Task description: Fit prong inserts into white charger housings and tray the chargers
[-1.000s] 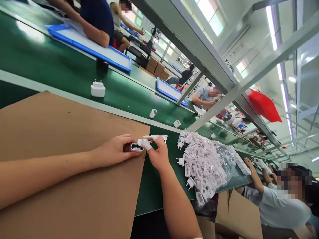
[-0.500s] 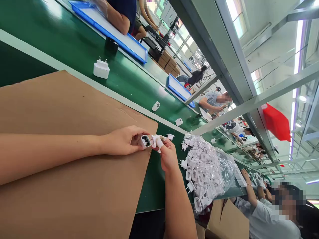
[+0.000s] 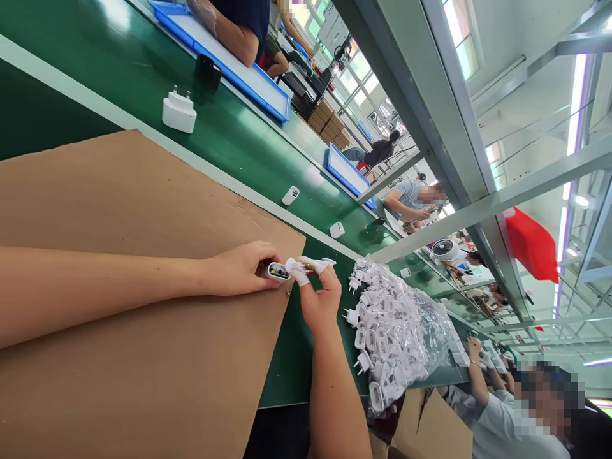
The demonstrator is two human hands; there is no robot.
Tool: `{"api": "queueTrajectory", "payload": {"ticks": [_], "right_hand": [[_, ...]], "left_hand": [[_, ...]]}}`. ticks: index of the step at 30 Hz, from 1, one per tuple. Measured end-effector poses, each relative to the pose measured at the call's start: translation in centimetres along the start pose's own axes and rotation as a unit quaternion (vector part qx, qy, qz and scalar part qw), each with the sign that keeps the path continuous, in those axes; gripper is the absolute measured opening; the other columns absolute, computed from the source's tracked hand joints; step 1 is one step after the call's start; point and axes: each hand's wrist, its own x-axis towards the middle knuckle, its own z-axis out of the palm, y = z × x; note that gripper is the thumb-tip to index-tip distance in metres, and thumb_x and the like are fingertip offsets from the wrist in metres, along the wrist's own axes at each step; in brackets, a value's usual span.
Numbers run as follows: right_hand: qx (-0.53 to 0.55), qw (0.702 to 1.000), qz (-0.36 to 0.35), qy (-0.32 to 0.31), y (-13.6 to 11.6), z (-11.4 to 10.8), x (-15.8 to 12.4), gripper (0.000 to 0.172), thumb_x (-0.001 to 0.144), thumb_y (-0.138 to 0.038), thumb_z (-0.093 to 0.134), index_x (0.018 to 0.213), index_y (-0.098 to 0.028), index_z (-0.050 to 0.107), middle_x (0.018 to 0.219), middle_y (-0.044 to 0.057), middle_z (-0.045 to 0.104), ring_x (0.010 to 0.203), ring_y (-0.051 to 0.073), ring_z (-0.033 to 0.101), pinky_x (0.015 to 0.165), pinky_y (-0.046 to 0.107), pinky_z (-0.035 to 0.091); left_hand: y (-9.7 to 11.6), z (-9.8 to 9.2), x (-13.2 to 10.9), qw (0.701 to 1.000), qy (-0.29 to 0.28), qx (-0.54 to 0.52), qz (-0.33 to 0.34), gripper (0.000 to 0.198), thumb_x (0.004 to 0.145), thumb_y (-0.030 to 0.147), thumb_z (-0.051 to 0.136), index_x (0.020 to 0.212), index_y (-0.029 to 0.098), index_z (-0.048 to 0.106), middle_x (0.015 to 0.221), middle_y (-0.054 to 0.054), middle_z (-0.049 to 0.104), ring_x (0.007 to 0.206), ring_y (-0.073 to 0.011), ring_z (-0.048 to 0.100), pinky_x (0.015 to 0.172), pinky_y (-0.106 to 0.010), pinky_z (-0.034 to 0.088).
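A grey metal beam (image 3: 444, 108) slants over the green counter (image 3: 287, 357). Past the counter's far edge are stacked brown cartons (image 3: 329, 124) and a bright window (image 3: 461, 38). A strip light (image 3: 576, 108) glows near the pale ceiling (image 3: 521, 32).

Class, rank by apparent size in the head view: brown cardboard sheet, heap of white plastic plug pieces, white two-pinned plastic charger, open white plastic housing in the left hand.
1. Cardboard sheet
2. Heap of plug pieces
3. Two-pinned charger
4. Open housing, though the left hand partly hides it
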Motion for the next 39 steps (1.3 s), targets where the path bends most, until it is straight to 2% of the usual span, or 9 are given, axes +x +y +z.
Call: {"api": "queueTrajectory", "payload": {"ticks": [2,5,10,14,17,21,24,33,39], "right_hand": [[-0.059,0.996,-0.068,-0.023,-0.16,0.18,-0.16,0.021,0.095,-0.033,0.067,0.109,-0.024,0.079,0.106,0.008,0.077,0.100,0.022,0.069,0.093,0.039,0.057],[-0.130,0.982,-0.125,-0.059,-0.15,0.55,-0.23,0.024,0.098,-0.023,0.059,0.115,-0.022,0.075,0.106,0.010,0.073,0.104,0.023,0.068,0.095,0.040,0.057],[-0.221,0.955,-0.157,-0.119,0.12,0.75,0.02,0.039,0.087,-0.005,0.053,0.118,-0.020,0.072,0.104,0.010,0.068,0.101,0.024,0.064,0.090,0.038,0.057],[-0.210,0.955,-0.183,-0.100,0.17,0.52,0.05,0.043,0.087,-0.003,0.051,0.120,-0.021,0.071,0.105,0.009,0.068,0.100,0.024,0.063,0.089,0.037,0.055],[-0.207,0.958,-0.180,-0.083,0.07,0.45,0.01,0.039,0.089,-0.006,0.051,0.119,-0.021,0.072,0.104,0.009,0.068,0.097,0.023,0.063,0.087,0.037,0.055],[-0.206,0.956,-0.169,-0.118,-0.23,0.55,0.19,0.039,0.088,-0.005,0.052,0.117,-0.022,0.073,0.106,0.009,0.070,0.100,0.023,0.064,0.090,0.037,0.055],[-0.228,0.953,-0.162,-0.121,-0.28,0.70,0.36,0.040,0.087,-0.003,0.053,0.115,-0.022,0.074,0.104,0.008,0.070,0.100,0.023,0.064,0.089,0.036,0.054],[-0.216,0.955,-0.200,-0.035,-0.11,0.47,-0.16,0.033,0.094,-0.009,0.052,0.115,-0.022,0.073,0.099,0.008,0.067,0.094,0.022,0.063,0.083,0.036,0.054],[-0.230,0.949,-0.195,-0.087,-0.13,0.42,0.29,0.036,0.091,-0.006,0.050,0.114,-0.023,0.073,0.098,0.007,0.067,0.093,0.022,0.062,0.083,0.035,0.054]], "left_hand": [[0.23,-0.13,0.06,1.000,-0.020,-0.016,-0.005,0.044,0.076,0.060,0.068,0.090,0.019,0.074,0.093,-0.007,0.071,0.084,-0.0246,0.064,0.070,-0.031,0.049],[0.37,-0.19,0.16,0.998,-0.032,-0.047,-0.012,0.039,0.074,0.057,0.072,0.084,0.019,0.074,0.086,-0.004,0.069,0.080,-0.0223,0.063,0.067,-0.030,0.046],[0.36,-0.14,0.17,0.997,-0.034,-0.061,-0.032,0.038,0.072,0.056,0.072,0.077,0.018,0.072,0.083,-0.004,0.068,0.078,-0.0228,0.063,0.066,-0.030,0.044],[0.50,-0.25,0.13,0.998,-0.036,-0.048,-0.037,0.037,0.071,0.054,0.072,0.078,0.018,0.073,0.084,-0.004,0.067,0.078,-0.0224,0.062,0.065,-0.031,0.042],[0.65,-0.35,0.07,0.998,-0.039,-0.038,-0.040,0.034,0.072,0.052,0.070,0.078,0.018,0.072,0.083,-0.004,0.066,0.078,-0.0219,0.061,0.065,-0.030,0.041],[0.81,-0.41,-0.01,0.998,-0.036,-0.041,-0.033,0.034,0.072,0.051,0.069,0.077,0.018,0.070,0.084,-0.004,0.067,0.079,-0.0221,0.062,0.067,-0.030,0.043],[0.81,-0.43,0.00,0.998,-0.036,-0.040,-0.033,0.035,0.072,0.053,0.069,0.077,0.018,0.070,0.086,-0.005,0.067,0.080,-0.0227,0.062,0.067,-0.030,0.043],[0.83,-0.50,0.23,0.998,-0.038,-0.021,-0.051,0.032,0.069,0.050,0.070,0.076,0.018,0.068,0.083,-0.004,0.065,0.077,-0.0217,0.060,0.066,-0.031,0.042],[0.78,-0.47,0.17,0.997,-0.044,-0.019,-0.059,0.032,0.070,0.049,0.069,0.078,0.019,0.069,0.087,-0.004,0.067,0.080,-0.0225,0.061,0.068,-0.032,0.043]]}}
